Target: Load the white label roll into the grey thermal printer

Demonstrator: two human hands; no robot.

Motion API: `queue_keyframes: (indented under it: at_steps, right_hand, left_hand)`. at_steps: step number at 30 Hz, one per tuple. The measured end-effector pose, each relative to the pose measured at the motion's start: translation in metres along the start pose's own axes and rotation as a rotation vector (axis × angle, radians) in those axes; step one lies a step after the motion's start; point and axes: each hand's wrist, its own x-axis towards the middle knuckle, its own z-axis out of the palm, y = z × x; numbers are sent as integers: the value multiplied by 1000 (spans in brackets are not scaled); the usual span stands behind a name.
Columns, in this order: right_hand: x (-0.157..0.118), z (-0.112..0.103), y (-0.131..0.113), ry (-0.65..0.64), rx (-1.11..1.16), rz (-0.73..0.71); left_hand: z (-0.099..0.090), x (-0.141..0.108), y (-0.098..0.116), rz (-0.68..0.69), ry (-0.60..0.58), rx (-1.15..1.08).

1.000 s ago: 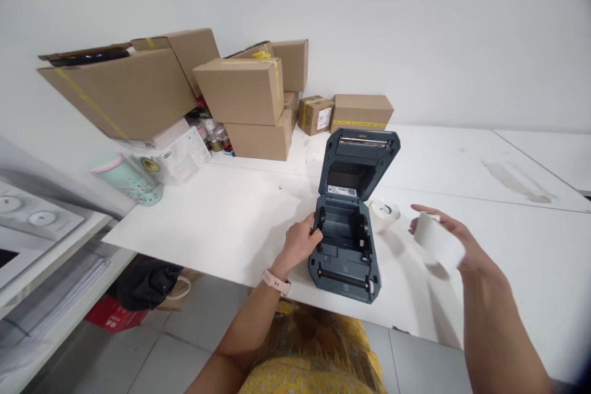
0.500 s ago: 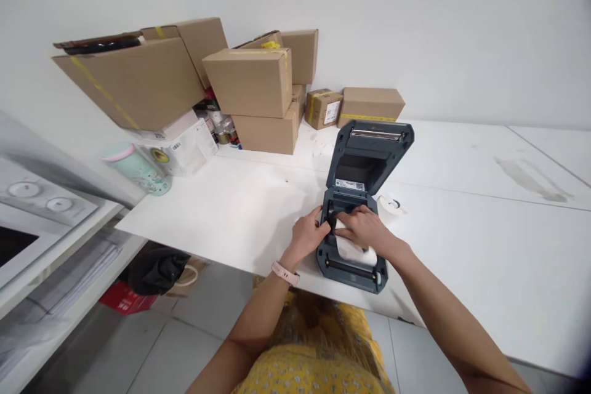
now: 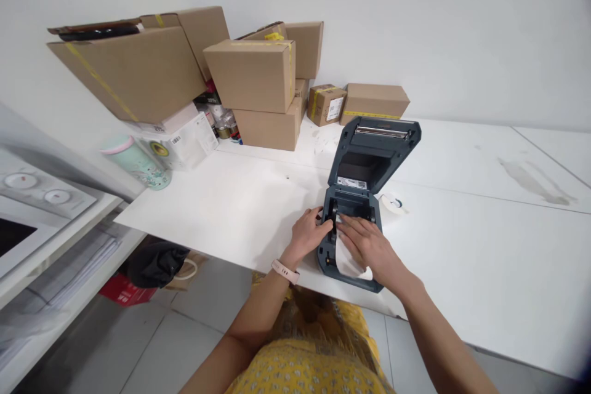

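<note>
A dark grey label printer (image 3: 327,258) stands on the table with its lid (image 3: 376,154) tilted up. Inside it lies a strip of white label paper (image 3: 346,257), running toward the front edge and over the roller there. My left hand (image 3: 310,234) grips the printer's left side wall, its thumb reaching inside by the black roll holder (image 3: 334,221). Stretched out flat, the fingers of my right hand (image 3: 369,246) press on the white paper. Part of the paper and the printer's right interior are hidden under that hand.
A white label roll (image 3: 391,204) lies just right of the printer. Cardboard boxes (image 3: 252,77) are stacked at the back left, and a long box (image 3: 375,101) sits behind the printer. A mint tumbler (image 3: 138,163) stands near the table's left end, beside a shelf with a white appliance (image 3: 41,197).
My right hand has moved slightly toward me and flattened from curled fingers onto the paper. The paper now reaches further over the printer's front. My left hand stays at the side wall.
</note>
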Motion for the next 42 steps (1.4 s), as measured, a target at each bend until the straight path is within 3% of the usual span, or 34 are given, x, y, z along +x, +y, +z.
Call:
queue_keyframes:
  at_steps: [7, 15, 32, 42]
  right_hand:
    - [-30, -2, -37, 157, 2, 30]
    - [-46, -3, -57, 265, 54, 59]
    - [-53, -9, -68, 371, 284, 82]
    - [-49, -5, -70, 493, 302, 69]
  left_hand:
    - [2, 0, -2, 31, -27, -104]
    - [1, 0, -3, 16, -43, -164]
    - [3, 1, -5, 2, -71, -215]
    - [1, 7, -5, 82, -155, -371]
